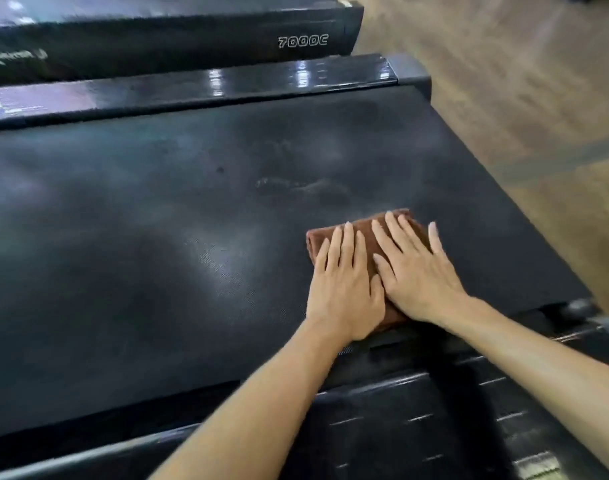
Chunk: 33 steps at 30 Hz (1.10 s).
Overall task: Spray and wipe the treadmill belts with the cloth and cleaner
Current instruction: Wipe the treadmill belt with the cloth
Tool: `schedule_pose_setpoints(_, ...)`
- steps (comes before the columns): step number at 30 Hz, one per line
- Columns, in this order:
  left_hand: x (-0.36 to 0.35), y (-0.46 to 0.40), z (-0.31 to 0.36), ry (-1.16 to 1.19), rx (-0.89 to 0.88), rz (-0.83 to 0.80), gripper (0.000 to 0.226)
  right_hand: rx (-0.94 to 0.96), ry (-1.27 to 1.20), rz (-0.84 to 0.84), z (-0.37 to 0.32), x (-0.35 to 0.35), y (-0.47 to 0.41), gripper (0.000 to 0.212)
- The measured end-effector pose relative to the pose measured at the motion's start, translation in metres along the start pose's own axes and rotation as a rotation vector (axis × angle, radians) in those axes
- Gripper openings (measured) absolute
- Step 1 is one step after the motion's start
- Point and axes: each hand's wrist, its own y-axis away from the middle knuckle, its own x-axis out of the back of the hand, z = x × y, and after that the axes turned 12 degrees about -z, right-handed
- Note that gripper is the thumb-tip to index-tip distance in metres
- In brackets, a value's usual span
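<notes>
Pressing a folded brown cloth flat onto the black belt, a person's left hand and right hand lie side by side, fingers straight and slightly spread, gripping nothing. The cloth sits near the belt's right end, close to the near side rail. Pale smears mark the belt beyond it. A second treadmill labelled "7000C" stands behind, beside wood flooring.
</notes>
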Motion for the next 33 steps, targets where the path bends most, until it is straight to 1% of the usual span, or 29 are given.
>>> schedule_pose_setpoints(2,0.002,0.011,0.002,0.061,-0.031,-0.01,0.071,-0.107,0.074,-0.038,-0.007,0.004,0.014,0.065)
schedule_pose_setpoints(3,0.005,0.016,-0.001,0.094,-0.06,-0.005,0.07,-0.153,0.056,-0.048,-0.015,0.007,0.015,0.063)
schedule_pose_setpoints(5,0.013,0.031,-0.014,0.18,-0.097,0.027,0.065,-0.227,-0.089,-0.101,-0.036,0.016,0.014,0.069)
schedule_pose_setpoints(7,0.017,0.048,-0.035,0.209,-0.09,0.079,0.061,-0.318,-0.274,-0.128,-0.054,0.017,0.011,0.073)
schedule_pose_setpoints(8,0.019,0.056,-0.048,0.193,-0.063,0.102,0.06,-0.356,-0.326,-0.116,-0.06,0.014,0.01,0.074)
schedule_pose_setpoints(10,0.021,0.066,-0.076,0.169,0.032,0.141,0.059,-0.4,-0.351,-0.079,-0.07,0.007,0.006,0.08)
schedule_pose_setpoints(13,0.027,0.077,-0.123,0.127,0.232,0.206,0.057,-0.449,-0.396,-0.039,-0.082,0.004,-0.006,0.099)
schedule_pose_setpoints(16,0.028,0.093,-0.168,0.022,0.397,0.183,0.061,-0.493,-0.344,0.015,-0.093,-0.002,-0.026,0.111)
schedule_pose_setpoints(18,0.026,0.101,-0.186,-0.037,0.415,0.145,0.066,-0.478,-0.284,0.066,-0.098,-0.002,-0.042,0.112)
schedule_pose_setpoints(20,0.024,0.102,-0.193,-0.028,0.404,0.149,0.072,-0.396,-0.24,0.082,-0.104,0.002,-0.061,0.113)
schedule_pose_setpoints(23,0.022,0.099,-0.195,-0.023,0.414,0.18,0.073,-0.108,-0.119,0.067,-0.13,0.007,-0.069,0.111)
schedule_pose_setpoints(25,0.021,0.099,-0.197,-0.033,0.42,0.172,0.072,0.088,-0.072,0.046,-0.141,-0.003,-0.042,0.109)
schedule_pose_setpoints(26,0.021,0.1,-0.198,-0.039,0.42,0.171,0.072,0.144,-0.063,0.042,-0.138,-0.011,-0.021,0.108)
schedule_pose_setpoints(28,0.021,0.1,-0.198,-0.047,0.423,0.174,0.071,0.14,-0.059,0.028,-0.115,-0.022,0.011,0.11)
schedule_pose_setpoints(29,0.02,0.099,-0.198,-0.049,0.422,0.177,0.071,0.087,-0.057,0.014,-0.098,-0.022,0.015,0.113)
schedule_pose_setpoints(31,0.019,0.1,-0.196,-0.057,0.423,0.18,0.071,-0.074,-0.093,0.003,-0.07,-0.012,-0.001,0.117)
schedule_pose_setpoints(33,0.02,0.098,-0.197,-0.07,0.434,0.176,0.071,-0.181,-0.17,0.015,-0.065,0.007,-0.037,0.119)
